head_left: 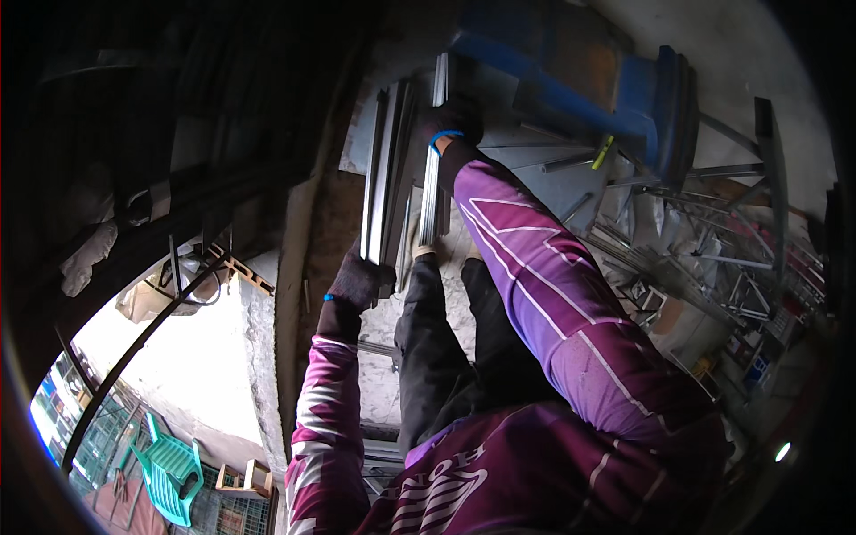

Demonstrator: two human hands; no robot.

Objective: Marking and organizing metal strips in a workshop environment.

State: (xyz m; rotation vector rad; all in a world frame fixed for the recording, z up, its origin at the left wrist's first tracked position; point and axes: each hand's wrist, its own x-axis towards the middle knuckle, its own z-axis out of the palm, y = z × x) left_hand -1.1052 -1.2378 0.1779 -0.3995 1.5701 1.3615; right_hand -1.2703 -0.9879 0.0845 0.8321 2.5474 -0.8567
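Gloves cover both your hands at the upper middle of the frame. Your left hand [358, 281] is closed around the lower end of the metal bars [385, 169]. Your right hand [452, 125] grips their upper part, below the blue machine [571, 80].

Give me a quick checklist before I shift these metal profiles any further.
1. Left hand gripping the near end of the metal profiles: ok.
2. Right hand on the far part of the bundle: ok.
3. Both hands gloved: ok.
4. Profiles lying parallel and together: ok.
5. Feet clear of the bundle: cannot tell, the legs stand close beside it.
6. Path past the blue machine and scrap metal pile: cannot tell.
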